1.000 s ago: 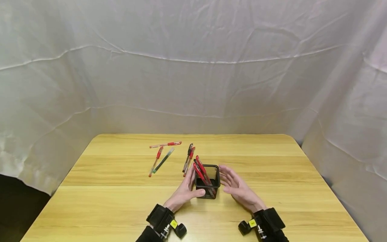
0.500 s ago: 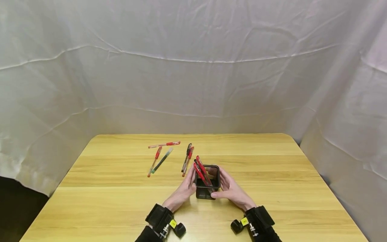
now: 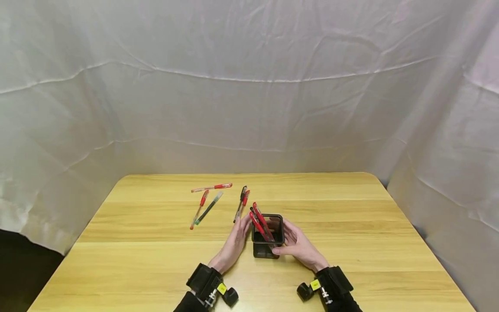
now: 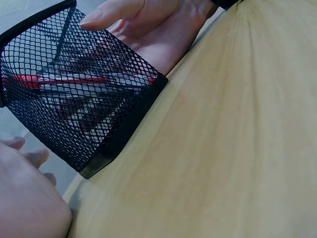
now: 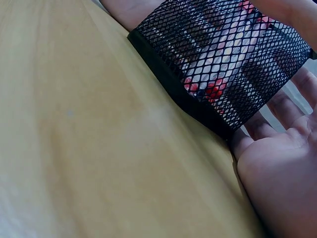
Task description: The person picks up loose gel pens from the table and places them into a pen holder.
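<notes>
A square black mesh pen holder (image 3: 266, 250) stands on the table in front of me. Two red pens (image 3: 257, 222) and a black-tipped one lean to its left, in the back corner. My right hand (image 3: 299, 248) holds the holder from the right, thumb across the front face and fingers behind the far side. On the opposite side, my left hand (image 3: 231, 248) stands edge-down on the table, its fingers fairly straight. The left wrist view shows a gap between the left hand (image 4: 29, 193) and the mesh wall (image 4: 94, 114).
Left of the holder lie several loose pens: a red pen (image 3: 212, 187) crosswise at the back, another red pen (image 3: 200, 209), a green pen (image 3: 209, 208), and a black pen (image 3: 240, 203) beside a red one (image 3: 245, 200). A pale curtain (image 3: 249, 112) hangs behind the table.
The right hand has come left onto the holder, its thumb now on the front face. The left hand has drawn its thumb off the holder and moved slightly left. The holder has stayed about in place.
</notes>
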### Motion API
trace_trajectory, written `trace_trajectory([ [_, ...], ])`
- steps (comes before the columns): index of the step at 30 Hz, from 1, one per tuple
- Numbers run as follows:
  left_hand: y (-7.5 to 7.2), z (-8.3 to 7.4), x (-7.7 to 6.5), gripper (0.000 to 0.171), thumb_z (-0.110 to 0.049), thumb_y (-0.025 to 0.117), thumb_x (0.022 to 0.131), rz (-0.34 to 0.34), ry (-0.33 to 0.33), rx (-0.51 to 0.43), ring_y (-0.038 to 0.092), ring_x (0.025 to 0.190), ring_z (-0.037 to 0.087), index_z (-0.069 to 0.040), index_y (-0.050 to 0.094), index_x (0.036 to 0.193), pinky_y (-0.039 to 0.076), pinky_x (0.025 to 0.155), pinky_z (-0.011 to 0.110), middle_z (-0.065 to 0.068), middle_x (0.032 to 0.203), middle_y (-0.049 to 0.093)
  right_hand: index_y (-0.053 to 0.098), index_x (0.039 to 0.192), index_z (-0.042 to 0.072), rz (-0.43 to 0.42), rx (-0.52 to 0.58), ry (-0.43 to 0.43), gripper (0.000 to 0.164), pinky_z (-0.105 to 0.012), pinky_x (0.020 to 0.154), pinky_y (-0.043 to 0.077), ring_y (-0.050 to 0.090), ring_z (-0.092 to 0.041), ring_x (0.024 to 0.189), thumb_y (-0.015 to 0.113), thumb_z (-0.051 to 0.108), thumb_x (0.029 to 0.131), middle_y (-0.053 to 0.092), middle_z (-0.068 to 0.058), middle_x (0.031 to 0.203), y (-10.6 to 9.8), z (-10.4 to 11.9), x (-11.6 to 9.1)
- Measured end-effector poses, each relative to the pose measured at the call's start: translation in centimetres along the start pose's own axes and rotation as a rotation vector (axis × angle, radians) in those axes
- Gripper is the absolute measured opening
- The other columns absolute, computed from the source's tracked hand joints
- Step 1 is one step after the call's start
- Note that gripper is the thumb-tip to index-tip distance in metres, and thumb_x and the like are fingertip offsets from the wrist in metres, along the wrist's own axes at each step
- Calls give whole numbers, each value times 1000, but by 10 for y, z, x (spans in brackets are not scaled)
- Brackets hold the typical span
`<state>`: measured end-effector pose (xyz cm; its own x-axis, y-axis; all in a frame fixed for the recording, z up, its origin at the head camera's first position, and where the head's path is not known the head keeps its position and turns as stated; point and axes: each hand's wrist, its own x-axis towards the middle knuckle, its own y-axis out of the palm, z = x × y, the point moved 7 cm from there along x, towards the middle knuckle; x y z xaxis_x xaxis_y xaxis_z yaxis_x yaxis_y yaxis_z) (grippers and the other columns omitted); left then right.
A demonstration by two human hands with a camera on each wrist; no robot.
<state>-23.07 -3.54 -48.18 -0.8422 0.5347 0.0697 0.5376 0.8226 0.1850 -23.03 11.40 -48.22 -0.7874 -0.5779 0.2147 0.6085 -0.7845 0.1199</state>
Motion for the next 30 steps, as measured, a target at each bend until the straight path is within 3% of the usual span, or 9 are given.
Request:
trace_trajectory([
  [7, -11, -8, 5, 57, -42, 3, 97, -102, 56, -114, 12, 137, 26, -10, 7, 143, 4, 115, 43, 12, 149, 11, 19, 142, 7, -9, -1, 17, 86, -19, 108, 25, 19, -25, 137, 67, -7, 71, 21, -19, 146, 0, -1, -1],
  [12, -26, -24, 14, 55, -40, 19, 97, -208, 104, -39, 32, 126, 30, -4, 20, 139, 18, 112, 49, 22, 138, 30, 20, 141, 5, -7, -8, -6, 85, -20, 108, 27, 23, -26, 135, 66, -7, 71, 27, -18, 144, -1, 0, -2],
  [17, -48, -40, 22, 45, -30, 40, 95, -347, 128, 246, 46, 115, 31, -6, 37, 133, 34, 104, 45, 21, 126, 48, 21, 141, 7, -18, -10, 12, 85, -17, 108, 27, 22, -25, 136, 67, -6, 71, 26, -17, 145, -3, -2, -1],
  [20, -56, -50, 26, 39, -19, 49, 92, -385, 136, 441, 52, 106, 27, -5, 44, 128, 42, 96, 39, 18, 117, 56, 21, 141, 9, -24, -10, 33, 86, -16, 108, 25, 18, -27, 137, 68, -5, 71, 23, -16, 146, -3, -3, -1],
  [26, -58, -67, 39, 30, -11, 56, 85, -389, 151, 819, 56, 90, 21, -8, 56, 116, 47, 85, 38, 9, 97, 62, 18, 142, 13, -40, -10, 74, 89, -13, 107, 24, 15, -22, 138, 68, -2, 71, 18, -13, 149, -5, -6, -2],
  [30, -54, -73, 49, 25, -10, 57, 84, -352, 143, 1088, 56, 82, 20, -9, 59, 109, 46, 73, 33, 6, 88, 62, 18, 142, 12, -31, -6, 54, 88, -16, 108, 24, 18, -18, 137, 68, -2, 72, 19, -12, 148, -3, -4, -2],
])
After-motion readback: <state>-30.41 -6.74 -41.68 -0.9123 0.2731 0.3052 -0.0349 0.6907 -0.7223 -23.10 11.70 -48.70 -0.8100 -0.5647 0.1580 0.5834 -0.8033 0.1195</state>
